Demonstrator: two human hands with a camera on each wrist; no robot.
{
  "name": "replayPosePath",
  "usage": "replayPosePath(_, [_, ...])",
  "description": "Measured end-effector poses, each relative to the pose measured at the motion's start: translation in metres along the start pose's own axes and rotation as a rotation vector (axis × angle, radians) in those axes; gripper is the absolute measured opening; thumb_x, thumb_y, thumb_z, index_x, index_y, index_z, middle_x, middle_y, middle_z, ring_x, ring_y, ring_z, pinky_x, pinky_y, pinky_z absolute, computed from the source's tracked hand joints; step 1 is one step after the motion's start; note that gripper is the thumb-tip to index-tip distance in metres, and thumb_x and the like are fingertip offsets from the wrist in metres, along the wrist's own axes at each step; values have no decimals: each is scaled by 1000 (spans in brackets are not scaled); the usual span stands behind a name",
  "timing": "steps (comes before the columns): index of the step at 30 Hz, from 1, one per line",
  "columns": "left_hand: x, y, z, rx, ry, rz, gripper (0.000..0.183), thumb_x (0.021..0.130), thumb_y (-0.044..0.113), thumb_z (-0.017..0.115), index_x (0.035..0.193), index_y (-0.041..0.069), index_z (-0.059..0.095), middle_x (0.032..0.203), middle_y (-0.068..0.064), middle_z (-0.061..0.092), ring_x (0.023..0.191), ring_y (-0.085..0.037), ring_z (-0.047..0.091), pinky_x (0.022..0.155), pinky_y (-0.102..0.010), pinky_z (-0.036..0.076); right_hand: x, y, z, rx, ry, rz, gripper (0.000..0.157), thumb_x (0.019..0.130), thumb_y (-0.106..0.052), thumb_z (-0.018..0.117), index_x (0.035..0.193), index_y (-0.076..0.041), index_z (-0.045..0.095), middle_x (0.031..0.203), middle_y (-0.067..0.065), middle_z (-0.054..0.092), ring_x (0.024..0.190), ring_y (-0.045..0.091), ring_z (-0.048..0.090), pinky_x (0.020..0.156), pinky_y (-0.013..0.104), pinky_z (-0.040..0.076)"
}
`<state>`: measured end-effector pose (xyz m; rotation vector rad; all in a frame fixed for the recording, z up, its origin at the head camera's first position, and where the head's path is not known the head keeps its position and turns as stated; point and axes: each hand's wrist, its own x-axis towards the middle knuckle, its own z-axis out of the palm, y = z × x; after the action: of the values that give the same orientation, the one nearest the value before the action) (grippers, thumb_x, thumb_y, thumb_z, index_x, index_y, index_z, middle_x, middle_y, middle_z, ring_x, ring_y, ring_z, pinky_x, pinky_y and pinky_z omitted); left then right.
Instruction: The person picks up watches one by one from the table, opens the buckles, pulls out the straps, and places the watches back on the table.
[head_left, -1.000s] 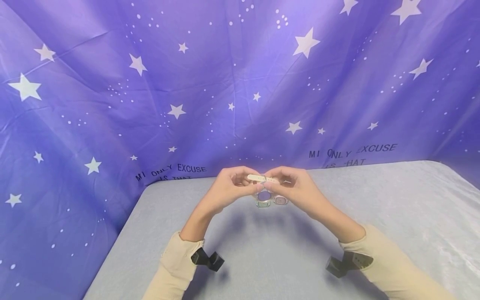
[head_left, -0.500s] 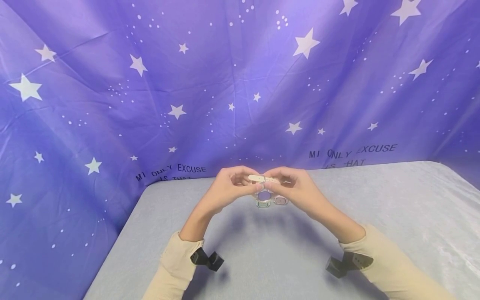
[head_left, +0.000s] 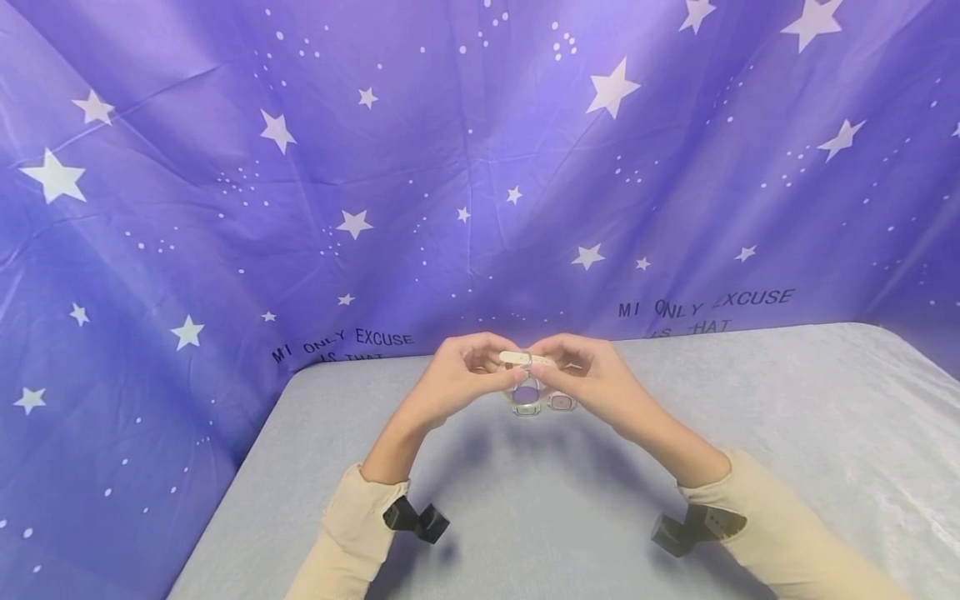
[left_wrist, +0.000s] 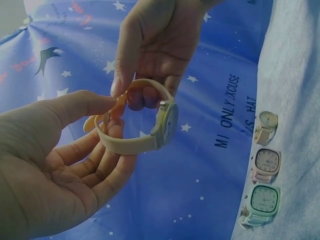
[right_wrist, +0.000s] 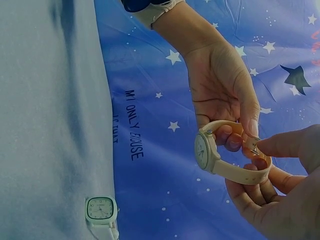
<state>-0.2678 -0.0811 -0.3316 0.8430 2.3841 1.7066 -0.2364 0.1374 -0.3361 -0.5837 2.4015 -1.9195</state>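
A cream wristwatch [left_wrist: 132, 146] with a round dial is held up between both hands, its strap bent into a loop. My left hand [left_wrist: 65, 170] pinches the strap near the buckle between thumb and fingers. From the other side my right hand [right_wrist: 285, 185] pinches the strap close by, the two thumbs almost meeting. The metal buckle [head_left: 526, 359] shows between the hands in the head view, with the strap's free end [head_left: 512, 357] sticking out on the left through it. Fingers partly cover the fastening. In the left wrist view the watch dial [left_wrist: 171, 122] faces away from my left palm.
Beyond the hands, on the grey cloth-covered table [head_left: 540, 517], lie a green-framed square watch [left_wrist: 263, 199], a pink square watch [left_wrist: 267, 161] and a small round watch [left_wrist: 268, 119]. A purple star-printed curtain [head_left: 450, 167] hangs behind the table's far edge.
The strap's free end has shifted slightly right, and the buckle a little left, between the fingers. Both hands stay nearly in place and keep their grip on the wristwatch.
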Motion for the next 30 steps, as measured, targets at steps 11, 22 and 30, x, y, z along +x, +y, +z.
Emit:
replayPosePath(11, [0,0,0,-17,-7,12,25,86,8,79,110,3,74,89,-9,74,79,-17,68,73,-33,59,0,1,0,-7,23,7,29,92,-15,74,117,0,70,104,18,75,86,19,75,75,35,64])
replayPosePath(22, [-2,1,-1,-30,-14,15,27,86,9,79,111,2,73,92,-12,75,81,-18,69,77,-35,60,0,1,1,-7,16,13,29,94,-18,73,118,-3,70,108,17,75,85,19,75,75,40,64])
replayPosePath(30, [-1,0,-1,-19,-10,5,26,87,8,79,111,3,74,92,-11,76,80,-18,69,76,-36,60,-1,0,0,13,6,22,30,95,-17,72,120,0,68,112,21,74,85,19,75,74,36,64])
